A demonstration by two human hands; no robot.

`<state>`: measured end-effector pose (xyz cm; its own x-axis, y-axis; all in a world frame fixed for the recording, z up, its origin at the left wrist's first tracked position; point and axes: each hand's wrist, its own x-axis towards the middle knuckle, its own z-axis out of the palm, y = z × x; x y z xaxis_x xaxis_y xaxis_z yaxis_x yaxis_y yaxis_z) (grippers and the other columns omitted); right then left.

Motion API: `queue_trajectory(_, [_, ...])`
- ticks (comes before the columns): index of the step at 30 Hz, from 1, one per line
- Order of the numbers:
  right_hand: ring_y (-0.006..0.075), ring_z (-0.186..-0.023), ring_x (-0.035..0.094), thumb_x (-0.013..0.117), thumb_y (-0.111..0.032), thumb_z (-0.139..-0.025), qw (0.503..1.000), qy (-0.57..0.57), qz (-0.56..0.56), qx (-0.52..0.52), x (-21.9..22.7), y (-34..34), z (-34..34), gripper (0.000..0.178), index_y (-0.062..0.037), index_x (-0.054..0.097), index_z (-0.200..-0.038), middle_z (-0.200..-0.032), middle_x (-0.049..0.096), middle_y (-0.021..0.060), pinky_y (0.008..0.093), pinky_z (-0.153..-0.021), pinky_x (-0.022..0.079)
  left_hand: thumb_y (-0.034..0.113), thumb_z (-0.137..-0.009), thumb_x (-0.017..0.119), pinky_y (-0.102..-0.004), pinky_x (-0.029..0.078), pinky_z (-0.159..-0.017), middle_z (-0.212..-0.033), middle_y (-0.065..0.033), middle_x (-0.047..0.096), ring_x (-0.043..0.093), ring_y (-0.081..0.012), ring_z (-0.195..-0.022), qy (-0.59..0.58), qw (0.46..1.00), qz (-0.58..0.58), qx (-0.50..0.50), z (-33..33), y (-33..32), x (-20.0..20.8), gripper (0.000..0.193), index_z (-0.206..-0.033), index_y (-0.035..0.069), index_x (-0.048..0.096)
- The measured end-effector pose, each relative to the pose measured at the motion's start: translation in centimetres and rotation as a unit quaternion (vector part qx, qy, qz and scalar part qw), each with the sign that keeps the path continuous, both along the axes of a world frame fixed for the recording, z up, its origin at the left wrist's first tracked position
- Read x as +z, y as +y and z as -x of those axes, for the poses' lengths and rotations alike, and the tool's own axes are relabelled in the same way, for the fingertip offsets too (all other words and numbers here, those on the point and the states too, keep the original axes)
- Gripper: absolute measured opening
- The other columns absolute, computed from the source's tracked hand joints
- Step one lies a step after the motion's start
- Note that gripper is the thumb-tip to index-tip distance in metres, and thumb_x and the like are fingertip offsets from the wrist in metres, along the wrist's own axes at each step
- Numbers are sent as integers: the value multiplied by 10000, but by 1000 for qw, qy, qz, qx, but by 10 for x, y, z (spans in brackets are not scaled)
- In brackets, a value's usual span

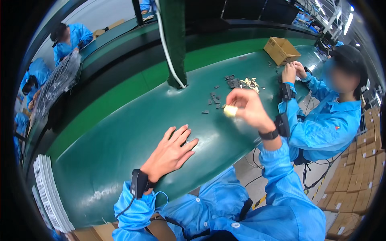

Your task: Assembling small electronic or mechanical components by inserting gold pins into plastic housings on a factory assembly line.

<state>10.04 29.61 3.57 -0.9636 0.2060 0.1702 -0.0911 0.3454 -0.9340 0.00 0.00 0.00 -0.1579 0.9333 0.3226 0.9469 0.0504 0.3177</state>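
Note:
My left hand (pixel 172 152) rests palm down on the green tabletop (pixel 120 148), fingers spread. A small dark spot shows between its fingers, too little of it to name. My right hand (pixel 249 107) is raised over the table with its fingers curled in toward the thumb. Pale yellow material (pixel 230 111) sits at the thumb tip; whether it is worn on the thumb or pinched I cannot tell. Just beyond that hand lie loose small black parts (pixel 232 81) and a heap of small cream-coloured pieces (pixel 251 84). More black parts (pixel 214 98) are scattered to its left.
A cardboard box (pixel 281 51) stands at the far right, near a co-worker (pixel 329 108) whose hands are together over the table. A green post (pixel 175 44) with a white cable rises at the back edge. Stacked white sheets (pixel 50 193) lie at the left end. Cartons (pixel 354 172) line the right.

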Motion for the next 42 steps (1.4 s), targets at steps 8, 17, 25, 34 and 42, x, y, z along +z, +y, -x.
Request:
queue_trajectory(8, [267, -722, 613, 661, 30, -724, 980, -11, -87, 176, -21, -130, 5, 181, -16, 649, -899, -792, 620, 116, 358, -638, 505, 62, -853, 692, -465, 444, -1028, -1214, -184, 630, 574, -378, -1202, -10, 991, -88, 102, 43, -22, -19, 237, -1085, 11, 677])
queue_trajectory(17, [221, -845, 703, 706, -36, -852, 991, -9, -121, 54, 3, -115, -35, 176, 24, 702, -1017, -998, 732, 134, 308, -763, 549, 42, -880, 652, -392, 504, -947, -1133, -185, 692, 658, -348, -1090, -102, 927, -269, 239, 31, -38, -5, 236, -1108, -2, 696])
queue_trajectory(25, [117, -828, 648, 674, 66, -818, 970, -3, 65, -235, -10, -100, -142, 166, 45, 679, -982, -931, 681, 48, 266, -754, 546, 24, -939, 618, -347, 479, -1002, -1186, -138, 705, 656, -245, -1124, -143, 943, -188, 235, 29, -65, -25, 212, -1129, -36, 690])
queue_trajectory(34, [310, -931, 688, 673, -5, -722, 890, -370, -147, -221, -121, -104, -339, 368, -17, 683, -1090, -1019, 713, 169, 386, -836, 548, -21, -955, 582, -327, 486, -976, -1173, -147, 704, 657, -235, -1070, -213, 937, -185, 208, 30, -47, -38, 169, -1084, -89, 666])
queue_trajectory(42, [383, -1071, 668, 637, -265, -863, 840, -538, 39, -65, -413, -244, -446, 421, -53, 650, -1226, -1104, 710, 226, 460, -898, 532, -38, -932, 581, -334, 485, -970, -1101, -144, 721, 667, -237, -1043, -223, 942, -158, 193, 25, -55, -37, 140, -1027, -78, 676])
